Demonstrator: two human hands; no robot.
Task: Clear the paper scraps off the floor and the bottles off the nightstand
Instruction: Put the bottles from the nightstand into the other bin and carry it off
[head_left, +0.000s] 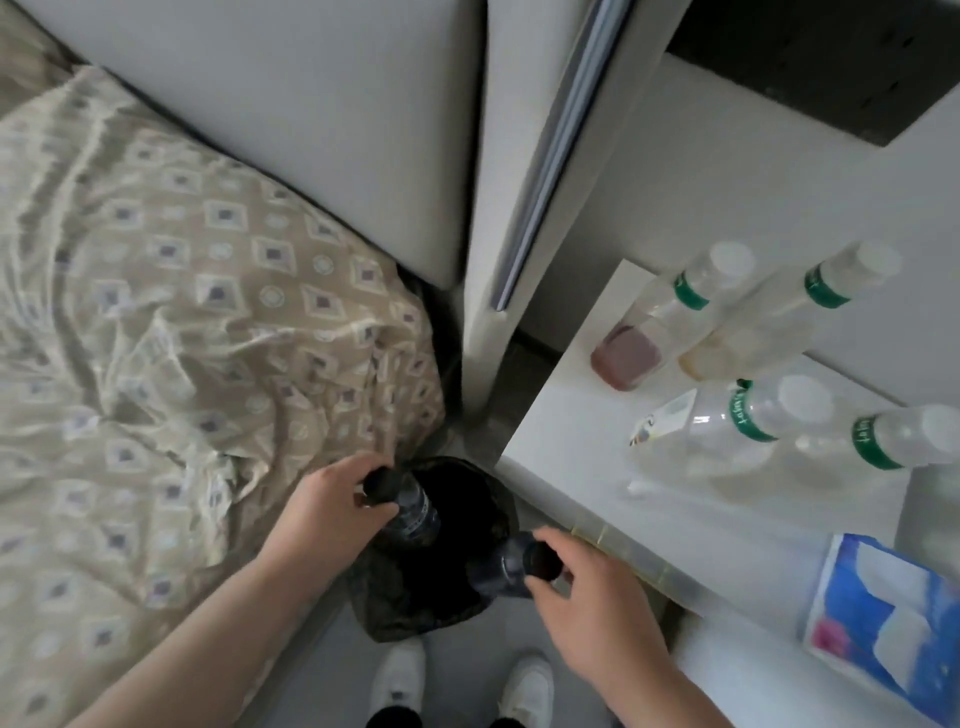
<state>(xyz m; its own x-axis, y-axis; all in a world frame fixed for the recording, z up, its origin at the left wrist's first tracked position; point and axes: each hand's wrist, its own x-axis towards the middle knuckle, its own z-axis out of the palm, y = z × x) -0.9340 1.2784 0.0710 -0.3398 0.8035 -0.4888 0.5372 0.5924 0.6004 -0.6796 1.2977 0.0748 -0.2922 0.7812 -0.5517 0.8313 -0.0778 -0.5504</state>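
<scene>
My left hand (332, 506) grips a clear bottle with a black cap (410, 512) by its neck, over the mouth of a black bin bag (384, 608) on the floor. My right hand (597, 597) grips a second black-capped bottle (498, 564) near its cap, tilted over the bag's right rim. On the white nightstand (566, 426) stand several more bottles with white caps and green neck bands: one with reddish liquid (649, 332), one with yellowish liquid (753, 327), and clear ones (737, 431) (883, 441). No paper scraps show on the floor.
A bed with a beige patterned cover (182, 338) fills the left side, a grey headboard (285, 119) behind it. A blue and white packet (883, 629) lies on the nightstand's near right. My white shoes (400, 680) stand on the grey floor just below the bag.
</scene>
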